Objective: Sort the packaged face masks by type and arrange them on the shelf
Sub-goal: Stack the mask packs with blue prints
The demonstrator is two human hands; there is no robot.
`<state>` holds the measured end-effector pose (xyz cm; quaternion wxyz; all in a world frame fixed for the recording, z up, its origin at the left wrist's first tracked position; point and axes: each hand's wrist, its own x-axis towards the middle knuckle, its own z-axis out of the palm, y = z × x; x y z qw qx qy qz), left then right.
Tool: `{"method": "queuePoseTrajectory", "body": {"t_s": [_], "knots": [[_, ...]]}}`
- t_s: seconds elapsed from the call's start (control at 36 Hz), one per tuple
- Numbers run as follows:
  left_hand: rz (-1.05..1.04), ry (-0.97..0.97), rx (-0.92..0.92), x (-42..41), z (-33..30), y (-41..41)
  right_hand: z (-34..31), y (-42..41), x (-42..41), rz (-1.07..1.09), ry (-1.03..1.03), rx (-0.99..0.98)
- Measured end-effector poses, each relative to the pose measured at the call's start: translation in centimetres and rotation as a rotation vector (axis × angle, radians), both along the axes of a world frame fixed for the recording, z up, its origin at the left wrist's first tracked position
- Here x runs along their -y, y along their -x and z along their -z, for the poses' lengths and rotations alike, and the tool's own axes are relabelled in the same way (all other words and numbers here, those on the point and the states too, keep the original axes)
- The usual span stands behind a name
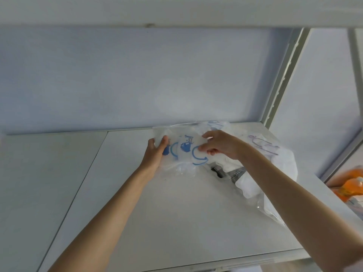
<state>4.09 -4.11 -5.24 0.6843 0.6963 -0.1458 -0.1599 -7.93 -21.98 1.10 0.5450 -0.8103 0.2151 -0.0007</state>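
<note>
A clear packet holding a white mask with blue print and blue ear loops (186,149) is over the white shelf board (161,209), near its back. My left hand (155,154) grips the packet's left edge, thumb on top. My right hand (220,145) pinches its right side between thumb and curled fingers. A second packet with a blue-printed mask (170,152) shows just behind the first. To the right lies a heap of packaged masks (265,154), some with purple print, partly hidden under my right forearm.
A dark metal object (225,173) lies on the board under the heap. The shelf's upright post (282,75) stands at the back right. The upper shelf (176,10) runs overhead. Orange packages (351,185) lie lower right, beyond the shelf.
</note>
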Motion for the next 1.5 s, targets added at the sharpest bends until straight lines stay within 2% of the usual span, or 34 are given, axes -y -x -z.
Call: {"method": "queuePoseTrajectory", "body": {"t_s": [0.28,0.42,0.56,0.64,0.78,0.81,0.92,1.0,1.08,1.17,1.31,1.42,1.5], "knots": [[0.022,0.088,0.028,0.0,0.5,1.2,2.0,-0.3,-2.5,0.104,0.117,0.042],[0.026,0.103,0.026,0.4,0.6,1.3,4.2,-0.7,-4.5,0.154,-0.27,0.194],[0.074,0.14,-0.123,0.7,0.1,1.4,5.3,-1.9,-6.0,0.248,-0.082,0.321],[0.124,0.071,-0.056,0.6,0.6,0.3,5.4,-2.4,-5.8,0.214,-0.018,0.361],[0.08,0.102,-0.017,0.4,0.9,-0.9,4.9,-3.8,-3.4,0.052,-0.16,0.308],[0.043,0.109,-0.012,0.4,0.9,-1.0,4.5,-4.3,-2.3,0.074,-0.071,0.277],[-0.078,0.107,-0.026,-0.1,0.8,-2.2,4.2,-6.0,3.9,0.272,0.557,0.149],[-0.087,0.108,-0.001,-0.6,0.6,-3.1,4.6,-6.4,8.0,0.264,0.798,-0.082],[-0.092,0.095,0.049,-0.8,0.2,-3.6,5.4,-6.3,10.4,0.163,0.86,-0.275],[-0.092,0.088,0.063,-0.7,0.0,-4.1,6.3,-6.4,11.4,0.063,0.838,-0.324],[-0.102,0.076,0.038,-0.2,-0.2,-4.6,5.8,-4.0,9.7,-0.073,0.819,-0.192],[-0.079,0.106,0.048,0.7,-1.6,-4.6,5.6,-2.7,8.9,-0.115,0.88,-0.149],[-0.069,0.124,0.038,1.2,-2.6,-4.5,5.9,-2.1,9.2,-0.104,0.847,-0.032]]}}
